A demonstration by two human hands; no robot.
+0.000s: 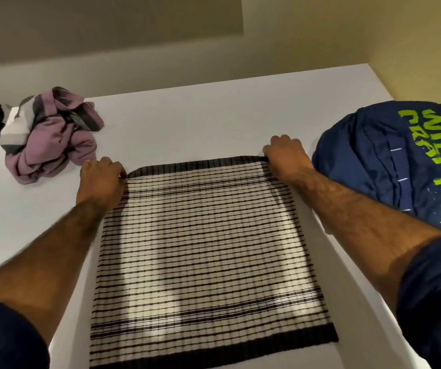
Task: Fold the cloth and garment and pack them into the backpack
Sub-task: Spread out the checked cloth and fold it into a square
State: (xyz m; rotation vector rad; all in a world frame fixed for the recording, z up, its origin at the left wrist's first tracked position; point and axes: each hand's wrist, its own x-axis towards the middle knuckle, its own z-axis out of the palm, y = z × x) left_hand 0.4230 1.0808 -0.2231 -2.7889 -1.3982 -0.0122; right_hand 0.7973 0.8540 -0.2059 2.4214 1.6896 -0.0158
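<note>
Our left grip [99, 179] and right grip [285, 158] pinch the far corners of the cloth [203, 249], flat at the near edge of the bench [187, 123]; the first fold likely needs both drawn back evenly.

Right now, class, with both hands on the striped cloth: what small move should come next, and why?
Probably bring the far edge back onto the near edge, halving it: the striped cloth lies flat, unfolded, with the left hand and right hand each pinching a far corner.
</note>
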